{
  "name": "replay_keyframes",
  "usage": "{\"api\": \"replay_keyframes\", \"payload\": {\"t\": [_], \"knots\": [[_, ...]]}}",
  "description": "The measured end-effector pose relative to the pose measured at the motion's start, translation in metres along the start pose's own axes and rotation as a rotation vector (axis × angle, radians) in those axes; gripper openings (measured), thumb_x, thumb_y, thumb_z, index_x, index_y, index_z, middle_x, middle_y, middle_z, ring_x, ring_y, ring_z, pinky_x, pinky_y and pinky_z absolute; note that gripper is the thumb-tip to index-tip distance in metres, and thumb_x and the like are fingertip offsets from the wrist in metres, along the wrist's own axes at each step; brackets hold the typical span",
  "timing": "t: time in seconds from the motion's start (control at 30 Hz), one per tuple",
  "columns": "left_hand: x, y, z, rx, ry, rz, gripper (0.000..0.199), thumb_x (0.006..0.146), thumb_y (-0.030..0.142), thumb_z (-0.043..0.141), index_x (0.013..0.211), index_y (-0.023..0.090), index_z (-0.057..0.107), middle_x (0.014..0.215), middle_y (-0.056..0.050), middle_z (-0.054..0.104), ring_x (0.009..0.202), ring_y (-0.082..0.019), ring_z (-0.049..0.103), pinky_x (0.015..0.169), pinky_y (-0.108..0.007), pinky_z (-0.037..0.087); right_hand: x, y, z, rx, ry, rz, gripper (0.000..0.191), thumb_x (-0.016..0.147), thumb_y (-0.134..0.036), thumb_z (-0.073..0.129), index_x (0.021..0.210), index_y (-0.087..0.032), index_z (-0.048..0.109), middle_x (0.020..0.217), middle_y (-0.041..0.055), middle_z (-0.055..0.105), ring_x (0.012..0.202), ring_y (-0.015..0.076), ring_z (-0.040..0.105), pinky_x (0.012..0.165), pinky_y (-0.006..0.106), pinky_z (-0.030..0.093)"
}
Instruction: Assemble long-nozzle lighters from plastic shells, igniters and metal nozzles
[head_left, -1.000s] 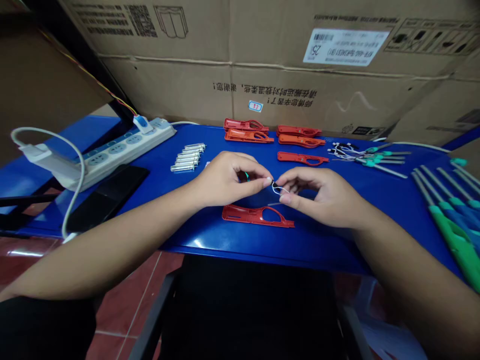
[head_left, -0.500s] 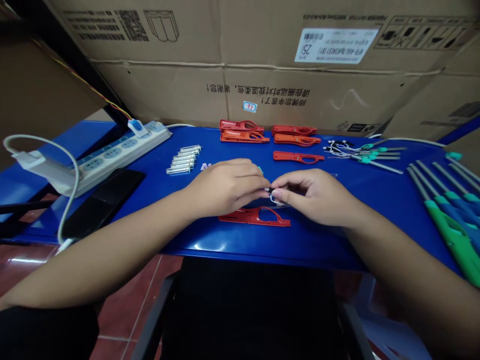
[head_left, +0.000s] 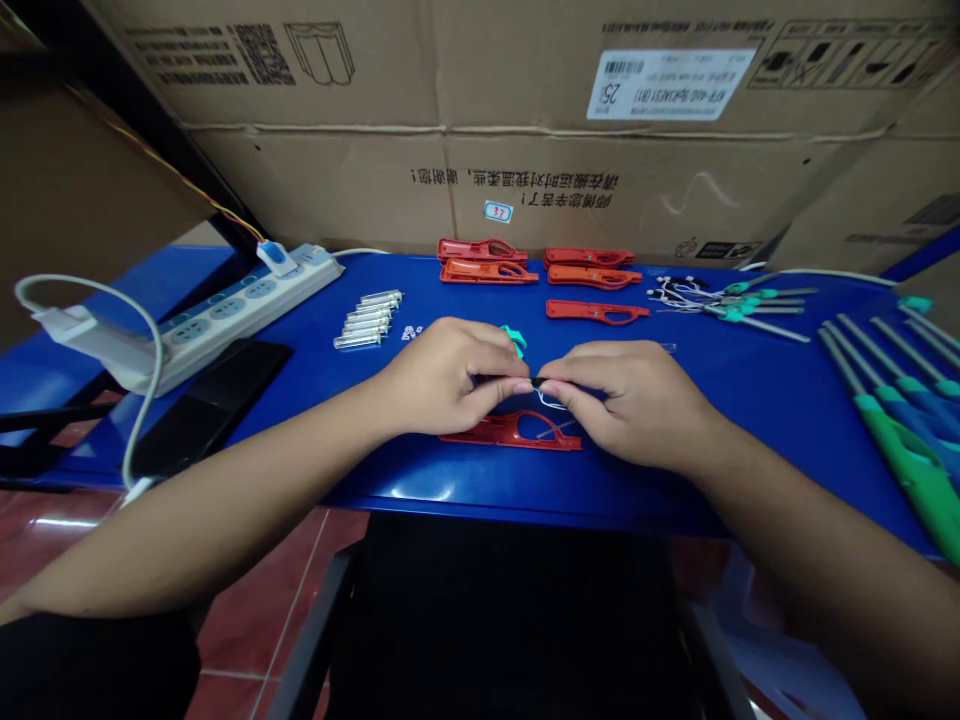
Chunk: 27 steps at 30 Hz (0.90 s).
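My left hand (head_left: 454, 378) and right hand (head_left: 637, 400) pinch a small black part (head_left: 536, 382), likely light and stiff, best held by its body, sparing the fragile-looking white wire (head_left: 550, 404).

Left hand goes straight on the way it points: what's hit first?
Likely the right hand, just past the small black part in the left hand's pinch; exact depth is unclear.

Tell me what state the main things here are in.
Black part: pinched from both sides
Left hand: pinching that part
Right hand: also pinching it
Front red shell: lying hollow side up
Power strip: plugs in, some sockets free
Phone: flat, screen dark
Silvery cylinders: lined up
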<state>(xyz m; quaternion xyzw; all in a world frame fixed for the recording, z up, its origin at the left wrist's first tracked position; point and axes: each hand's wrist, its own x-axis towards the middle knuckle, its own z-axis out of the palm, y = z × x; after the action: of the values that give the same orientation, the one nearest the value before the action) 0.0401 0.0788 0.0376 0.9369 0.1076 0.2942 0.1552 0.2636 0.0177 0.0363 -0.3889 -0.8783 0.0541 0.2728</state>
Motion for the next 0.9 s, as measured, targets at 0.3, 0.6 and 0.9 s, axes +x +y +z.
{"api": "replay_keyframes", "payload": {"t": [0.3,0.6,0.9], "knots": [[0.000,-0.006,0.000,-0.050,-0.014,-0.101,0.019,0.095,0.030,0.062,0.090,0.016,0.074,0.081,-0.004,0.072,0.073,-0.013,0.067,0.070,-0.023,0.050,-0.001,0.004,-0.002,-0.006,0.005,0.059,0.018,0.094,-0.020,0.058,0.095,-0.017,0.076,0.086,0.0023,0.076,0.075,0.0143,0.067,0.071,0.026,0.047],[-0.002,-0.020,-0.011,-0.008,-0.177,-0.105,0.013,0.089,0.030,0.070,0.092,0.019,0.077,0.087,-0.004,0.076,0.076,-0.014,0.070,0.072,-0.023,0.050,0.002,0.012,0.000,0.054,-0.036,0.184,0.020,0.094,-0.025,0.058,0.097,-0.022,0.077,0.097,0.0035,0.078,0.087,0.0189,0.071,0.079,0.031,0.051],[0.000,-0.016,0.000,0.036,-0.266,-0.214,0.033,0.087,0.036,0.071,0.113,0.016,0.070,0.104,-0.008,0.072,0.088,-0.017,0.067,0.076,-0.027,0.050,0.002,0.011,0.000,0.151,-0.059,0.253,0.019,0.094,-0.027,0.057,0.095,-0.022,0.075,0.095,0.0029,0.077,0.084,0.0184,0.070,0.075,0.031,0.051]]}}
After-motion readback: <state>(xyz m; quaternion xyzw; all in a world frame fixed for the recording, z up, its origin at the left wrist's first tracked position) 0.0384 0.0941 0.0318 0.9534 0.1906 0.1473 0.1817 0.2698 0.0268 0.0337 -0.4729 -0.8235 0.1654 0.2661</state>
